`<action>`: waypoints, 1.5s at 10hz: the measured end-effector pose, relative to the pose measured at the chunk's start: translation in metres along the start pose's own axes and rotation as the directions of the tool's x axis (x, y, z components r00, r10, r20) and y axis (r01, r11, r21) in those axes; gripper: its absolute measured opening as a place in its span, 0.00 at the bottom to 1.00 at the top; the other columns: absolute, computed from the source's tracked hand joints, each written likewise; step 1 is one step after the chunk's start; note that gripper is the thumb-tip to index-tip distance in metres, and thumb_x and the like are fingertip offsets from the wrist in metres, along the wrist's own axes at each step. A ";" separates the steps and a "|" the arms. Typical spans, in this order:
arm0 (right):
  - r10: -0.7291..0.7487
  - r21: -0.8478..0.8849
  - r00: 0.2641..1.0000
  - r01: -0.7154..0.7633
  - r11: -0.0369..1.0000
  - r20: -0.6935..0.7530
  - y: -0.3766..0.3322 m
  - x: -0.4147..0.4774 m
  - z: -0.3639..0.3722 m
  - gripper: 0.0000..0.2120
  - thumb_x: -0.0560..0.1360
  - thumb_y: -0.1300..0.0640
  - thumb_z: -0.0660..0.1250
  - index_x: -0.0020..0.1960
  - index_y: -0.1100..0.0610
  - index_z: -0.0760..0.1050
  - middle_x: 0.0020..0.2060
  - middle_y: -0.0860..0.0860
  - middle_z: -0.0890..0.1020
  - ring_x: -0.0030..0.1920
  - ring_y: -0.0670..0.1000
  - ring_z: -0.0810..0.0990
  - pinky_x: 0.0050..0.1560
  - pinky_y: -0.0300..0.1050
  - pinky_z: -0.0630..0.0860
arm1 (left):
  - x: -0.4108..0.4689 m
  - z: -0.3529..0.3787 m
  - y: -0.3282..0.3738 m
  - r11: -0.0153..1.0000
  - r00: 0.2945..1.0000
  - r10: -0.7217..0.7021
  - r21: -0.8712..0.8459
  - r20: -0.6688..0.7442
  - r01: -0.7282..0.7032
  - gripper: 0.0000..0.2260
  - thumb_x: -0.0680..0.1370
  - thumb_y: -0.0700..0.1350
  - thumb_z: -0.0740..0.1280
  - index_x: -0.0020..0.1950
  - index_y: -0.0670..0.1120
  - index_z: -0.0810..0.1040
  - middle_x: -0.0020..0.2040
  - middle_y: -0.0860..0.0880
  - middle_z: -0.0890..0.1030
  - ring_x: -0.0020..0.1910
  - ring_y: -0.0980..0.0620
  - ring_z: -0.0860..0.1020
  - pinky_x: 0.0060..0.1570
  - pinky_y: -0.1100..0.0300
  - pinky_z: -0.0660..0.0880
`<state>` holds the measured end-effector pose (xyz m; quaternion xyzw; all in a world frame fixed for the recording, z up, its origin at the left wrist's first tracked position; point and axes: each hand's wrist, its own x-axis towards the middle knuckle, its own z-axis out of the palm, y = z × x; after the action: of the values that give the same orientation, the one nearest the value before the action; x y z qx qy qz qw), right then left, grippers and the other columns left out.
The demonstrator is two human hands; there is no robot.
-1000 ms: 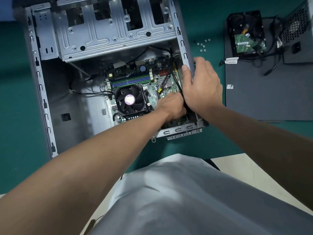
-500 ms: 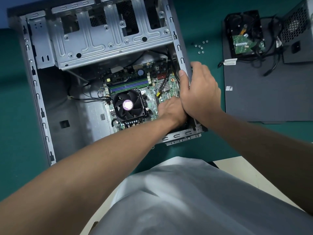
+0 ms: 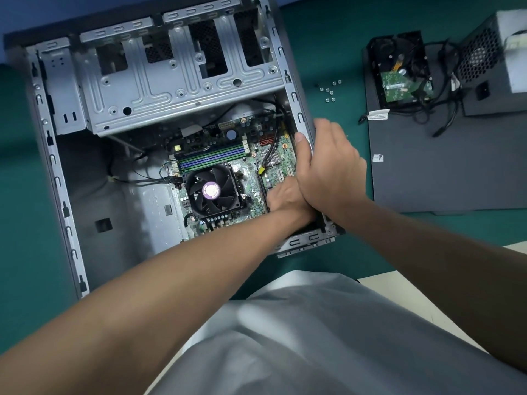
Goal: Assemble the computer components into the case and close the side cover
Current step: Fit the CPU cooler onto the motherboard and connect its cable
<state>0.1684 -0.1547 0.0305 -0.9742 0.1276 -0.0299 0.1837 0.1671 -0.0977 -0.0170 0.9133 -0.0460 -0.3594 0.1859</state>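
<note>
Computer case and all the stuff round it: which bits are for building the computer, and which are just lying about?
For the job: case, motherboard, hard drive, power supply, screws, side cover.
Just lying there: green mat, white surface by the person's arm.

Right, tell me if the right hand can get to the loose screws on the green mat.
Probably yes. The screws lie in the open on the mat just beyond the right hand, with nothing between them. It grips the case wall, though, so it would have to let go first.
</note>
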 end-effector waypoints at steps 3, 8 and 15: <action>-0.012 -0.012 1.000 0.012 1.000 -0.017 -0.001 0.001 0.000 0.17 0.81 0.49 0.57 0.59 0.62 0.72 0.51 0.58 0.78 0.49 0.62 0.77 0.39 0.48 0.62 | 0.001 -0.008 0.002 0.878 0.969 -0.233 -0.409 0.086 0.247 0.13 0.79 0.46 0.62 0.35 0.48 0.68 0.32 0.50 0.73 0.34 0.50 0.74 0.31 0.61 0.70; -0.021 -0.010 0.999 0.021 1.000 -0.027 0.000 0.001 0.000 0.17 0.81 0.50 0.57 0.60 0.62 0.72 0.52 0.57 0.78 0.49 0.61 0.77 0.39 0.47 0.62 | -0.002 -0.009 -0.004 0.863 0.984 -0.141 -0.474 0.104 0.174 0.12 0.80 0.45 0.61 0.36 0.48 0.66 0.33 0.49 0.72 0.30 0.50 0.70 0.32 0.57 0.72; 0.002 -0.091 1.000 -0.003 0.996 -0.009 -0.003 0.001 0.000 0.17 0.81 0.49 0.56 0.60 0.61 0.72 0.53 0.57 0.78 0.50 0.62 0.77 0.39 0.48 0.59 | 0.005 -0.008 -0.021 0.974 0.975 0.221 0.050 0.008 -0.221 0.12 0.78 0.38 0.56 0.35 0.49 0.67 0.31 0.52 0.71 0.31 0.53 0.69 0.42 0.56 0.65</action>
<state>0.1704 -0.1524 0.0312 -0.9813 0.1307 -0.0282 0.1387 0.1754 -0.0770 -0.0222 0.9065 -0.1567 -0.3362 0.2015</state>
